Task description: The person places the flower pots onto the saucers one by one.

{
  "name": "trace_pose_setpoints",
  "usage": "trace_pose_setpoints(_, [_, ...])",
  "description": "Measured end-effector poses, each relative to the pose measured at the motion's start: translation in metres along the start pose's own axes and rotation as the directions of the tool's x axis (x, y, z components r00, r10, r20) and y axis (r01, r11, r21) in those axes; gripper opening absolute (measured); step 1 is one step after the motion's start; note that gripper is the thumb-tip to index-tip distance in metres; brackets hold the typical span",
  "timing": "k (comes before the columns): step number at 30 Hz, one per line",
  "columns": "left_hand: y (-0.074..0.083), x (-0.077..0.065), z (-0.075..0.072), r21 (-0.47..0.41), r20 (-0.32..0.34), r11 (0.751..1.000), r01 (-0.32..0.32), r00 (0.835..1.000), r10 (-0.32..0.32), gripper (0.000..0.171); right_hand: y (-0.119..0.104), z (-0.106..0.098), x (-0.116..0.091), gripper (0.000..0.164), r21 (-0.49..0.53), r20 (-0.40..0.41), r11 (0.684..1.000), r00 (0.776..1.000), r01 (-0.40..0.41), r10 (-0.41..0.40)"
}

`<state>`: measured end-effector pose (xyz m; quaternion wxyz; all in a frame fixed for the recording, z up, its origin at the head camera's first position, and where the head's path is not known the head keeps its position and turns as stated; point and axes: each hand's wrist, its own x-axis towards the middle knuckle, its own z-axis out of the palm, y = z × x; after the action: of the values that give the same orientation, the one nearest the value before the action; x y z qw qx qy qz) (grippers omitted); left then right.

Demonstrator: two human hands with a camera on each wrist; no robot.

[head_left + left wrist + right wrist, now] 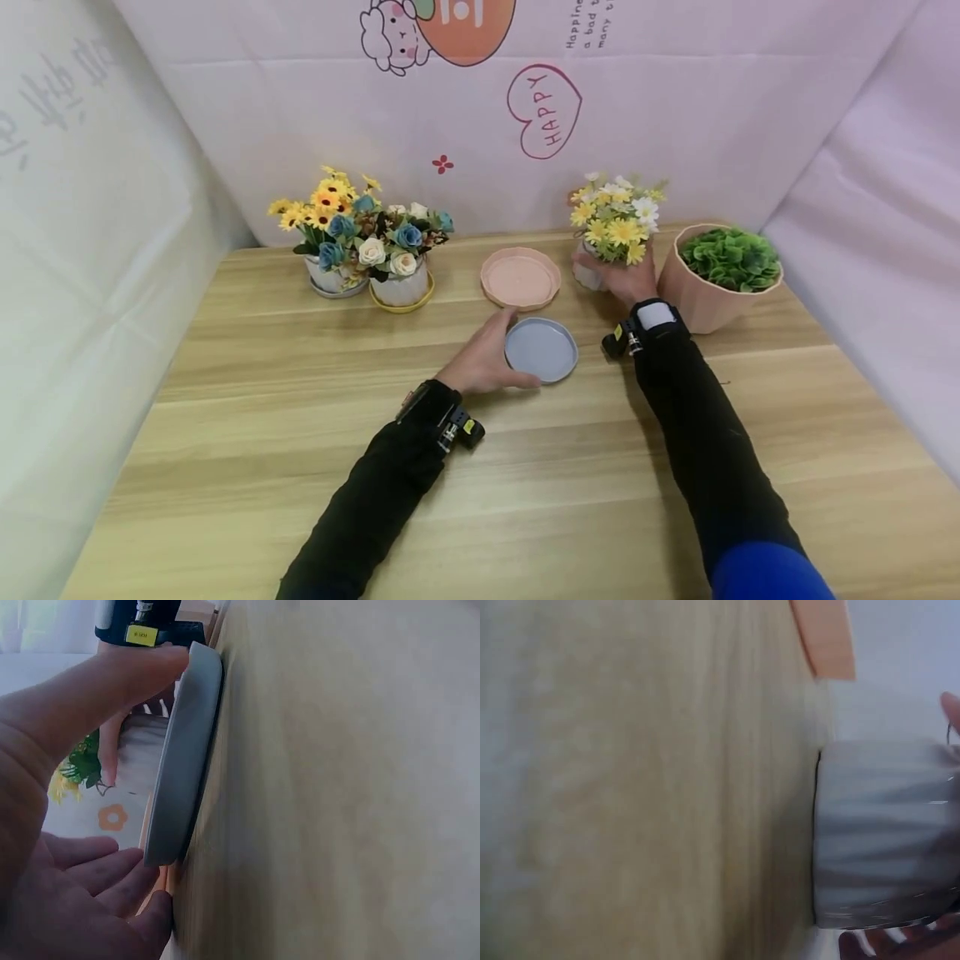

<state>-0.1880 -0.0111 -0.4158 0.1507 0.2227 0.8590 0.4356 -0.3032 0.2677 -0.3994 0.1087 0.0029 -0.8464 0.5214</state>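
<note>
A round grey-blue saucer (542, 350) lies on the table, its rim spanned by the thumb and fingers of my left hand (483, 358). In the left wrist view the thumb touches one edge of that saucer and the fingertips the opposite edge. Further back, my right hand (628, 282) grips a small whitish ribbed flowerpot (885, 832) by its sides. Yellow and white flowers (618, 221) stand up out of this pot. In the right wrist view the pot's base is at or just above the table; contact is unclear.
Behind the grey-blue saucer lies a pink saucer (521, 279). At the right stands a large pink planter (701, 292) with green leaves. Two potted flower arrangements are on the left, one on a yellow saucer (403, 308), the other on a grey saucer (333, 290). A white printed cloth (300, 108) hangs behind.
</note>
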Motion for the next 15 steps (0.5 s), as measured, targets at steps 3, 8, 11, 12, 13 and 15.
trace_pose_setpoints(3, [0.000,0.002,0.001,0.009,0.019,1.000,-0.003,1.000,0.003,0.120,-0.004,0.002,0.001,0.114,0.026,0.001,1.000,1.000,-0.014,0.014])
trace_pose_setpoints(8, [0.001,0.005,0.002,0.032,0.050,0.999,-0.019,0.999,0.017,0.120,0.001,0.002,0.006,0.109,0.006,0.009,0.997,0.997,-0.078,0.078])
trace_pose_setpoints(11, [0.000,0.006,0.001,0.046,0.060,0.998,-0.038,0.998,0.035,0.119,0.005,0.002,0.006,0.106,-0.029,-0.015,0.996,0.997,-0.079,0.079])
trace_pose_setpoints(12, [-0.001,0.007,0.001,0.047,0.061,0.998,-0.043,0.997,0.040,0.118,0.006,0.003,0.007,0.104,-0.032,-0.017,0.997,0.997,-0.071,0.071])
trace_pose_setpoints(13, [-0.001,0.007,0.001,0.047,0.061,0.998,-0.046,0.997,0.043,0.117,0.006,0.003,0.007,0.103,-0.039,-0.019,0.998,0.998,-0.059,0.058])
trace_pose_setpoints(15, [-0.002,0.007,0.000,0.045,0.058,0.998,-0.049,0.997,0.047,0.115,0.007,0.003,0.008,0.102,-0.056,-0.021,0.998,0.999,-0.042,0.041])
